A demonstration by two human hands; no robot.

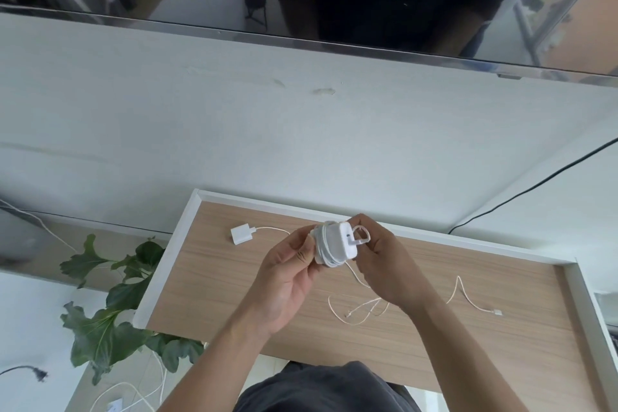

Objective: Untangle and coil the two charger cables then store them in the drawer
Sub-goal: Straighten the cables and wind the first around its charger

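From the head camera, both hands meet over the far part of an open drawer [501, 361] with a wood-grain bottom and white rim. The left hand [284, 281] pinches a white charger plug [337, 242] between thumb and fingers, with white cable wound in several turns around the plug's body. The right hand [384, 264], at about three o'clock from the plug, has its fingertips closed on a small loop of that cable [363, 234] beside the plug's prongs. A loose tail of the same cable hangs down from the plug toward six o'clock. On the drawer bottom, a second white charger [238, 235] lies at about nine o'clock from the hands, its cable leading off behind them. More loose cable [354, 311] sprawls in loops at five o'clock, ending in a small connector [497, 312] near the drawer's right side. Green plant leaves [107, 304] show at eight o'clock beyond the drawer's left rim.
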